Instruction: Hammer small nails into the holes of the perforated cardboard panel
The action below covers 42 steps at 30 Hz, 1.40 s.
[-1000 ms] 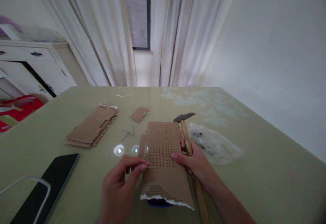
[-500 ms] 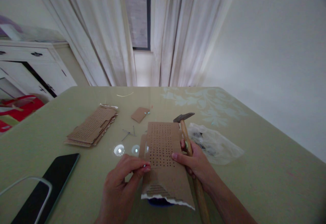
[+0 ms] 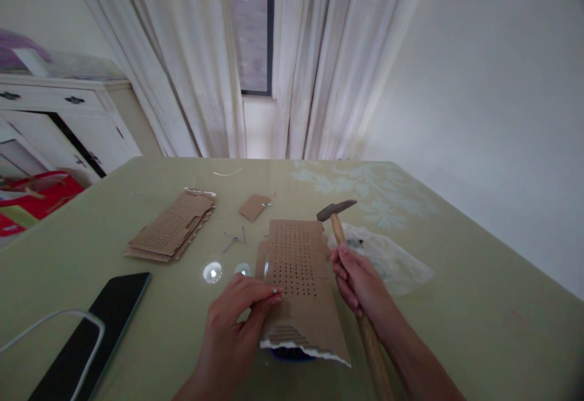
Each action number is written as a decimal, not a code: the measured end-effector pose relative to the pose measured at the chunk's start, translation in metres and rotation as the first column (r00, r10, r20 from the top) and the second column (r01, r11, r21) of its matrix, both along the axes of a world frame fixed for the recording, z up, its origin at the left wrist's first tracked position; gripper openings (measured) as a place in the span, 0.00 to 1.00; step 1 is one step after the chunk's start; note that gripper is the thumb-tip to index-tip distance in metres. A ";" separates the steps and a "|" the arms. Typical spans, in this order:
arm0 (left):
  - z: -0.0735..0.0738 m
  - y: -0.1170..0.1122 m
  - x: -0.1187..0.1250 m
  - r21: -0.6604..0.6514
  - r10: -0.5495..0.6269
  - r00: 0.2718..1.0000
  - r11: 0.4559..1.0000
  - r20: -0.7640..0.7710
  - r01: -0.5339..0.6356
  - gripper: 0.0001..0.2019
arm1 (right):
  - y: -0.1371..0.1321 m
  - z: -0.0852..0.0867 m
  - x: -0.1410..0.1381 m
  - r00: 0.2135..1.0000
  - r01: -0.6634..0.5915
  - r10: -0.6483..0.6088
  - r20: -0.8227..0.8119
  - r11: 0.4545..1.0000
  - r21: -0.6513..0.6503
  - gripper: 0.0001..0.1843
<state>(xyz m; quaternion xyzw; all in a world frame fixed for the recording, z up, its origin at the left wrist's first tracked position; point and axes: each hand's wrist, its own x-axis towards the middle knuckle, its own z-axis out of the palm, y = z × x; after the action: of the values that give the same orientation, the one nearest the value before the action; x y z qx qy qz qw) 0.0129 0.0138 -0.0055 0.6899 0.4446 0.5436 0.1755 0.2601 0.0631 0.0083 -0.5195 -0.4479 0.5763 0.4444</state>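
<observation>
A brown cardboard sheet [image 3: 303,313] with rows of punched holes and a torn near edge lies in front of me, raised on a dark blue thing [image 3: 292,353] mostly hidden beneath it. My left hand [image 3: 239,316] pinches a nail [image 3: 275,291] at the lower left of the hole rows; only its head shows between thumb and forefinger. My right hand [image 3: 362,276] is wrapped round the wooden handle of a hammer [image 3: 337,209], just right of the sheet. The hammer's metal head points away from me, beyond the hand.
Left of the sheet lie several loose nails [image 3: 234,238] and a stack of perforated cardboard [image 3: 171,227]. A small cardboard piece [image 3: 254,207] sits farther back. A clear plastic bag [image 3: 387,261] is at right, a black tablet-like slab [image 3: 98,328] with a white cable [image 3: 98,343] at left.
My right hand has come off the cardboard's right edge and closed round the hammer handle, the hammer tilting a little. My left hand keeps its pinch on the nail; the view has shifted slightly.
</observation>
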 end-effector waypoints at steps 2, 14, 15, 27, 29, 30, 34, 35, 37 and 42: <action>0.000 0.001 0.001 0.004 -0.001 1.000 1.000 0.004 0.001 0.09 | -0.002 0.009 0.007 0.999 0.020 -0.017 -0.048 0.999 0.048 0.36; -0.001 0.002 0.004 -0.028 -0.014 0.998 0.999 0.059 0.016 0.08 | -0.060 0.107 0.015 0.568 -0.493 0.299 0.767 0.870 0.026 0.22; -0.001 0.002 0.004 -0.035 -0.012 0.998 0.999 0.066 0.015 0.08 | -0.063 0.111 0.011 0.525 -0.497 0.266 0.808 0.867 0.038 0.22; -0.004 0.003 0.006 -0.084 -0.023 0.991 0.996 0.129 0.034 0.08 | -0.076 0.128 0.002 0.451 -0.471 0.158 0.879 0.878 0.084 0.25; -0.002 0.002 0.006 -0.087 -0.036 0.990 0.995 0.134 0.048 0.08 | -0.077 0.132 0.003 0.466 -0.432 0.115 0.878 0.895 0.112 0.24; -0.002 0.001 0.006 -0.090 -0.042 0.989 0.994 0.139 0.055 0.08 | -0.078 0.133 0.003 0.479 -0.413 0.090 0.873 0.901 0.134 0.24; 0.002 -0.001 0.006 -0.147 -0.071 0.984 0.984 0.165 0.096 0.09 | -0.077 0.129 0.003 0.508 -0.430 0.075 0.858 0.885 0.177 0.26; 0.003 -0.001 0.007 -0.161 -0.076 0.983 0.982 0.170 0.104 0.10 | -0.077 0.127 0.003 0.502 -0.453 0.094 0.860 0.876 0.169 0.26; 0.003 -0.001 0.007 -0.172 -0.083 0.982 0.979 0.169 0.112 0.10 | -0.077 0.125 0.002 0.494 -0.474 0.115 0.862 0.867 0.156 0.27; 0.004 0.000 0.006 -0.186 -0.094 0.981 0.975 0.171 0.125 0.09 | -0.079 0.130 0.002 0.547 -0.378 0.031 0.837 0.901 0.213 0.27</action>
<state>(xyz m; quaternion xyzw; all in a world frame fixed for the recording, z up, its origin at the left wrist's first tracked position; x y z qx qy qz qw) 0.0188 0.0139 -0.0018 0.6467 0.4415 0.5405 0.3077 0.2619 -0.0160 0.1385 -0.5750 -0.7598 0.2244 0.2043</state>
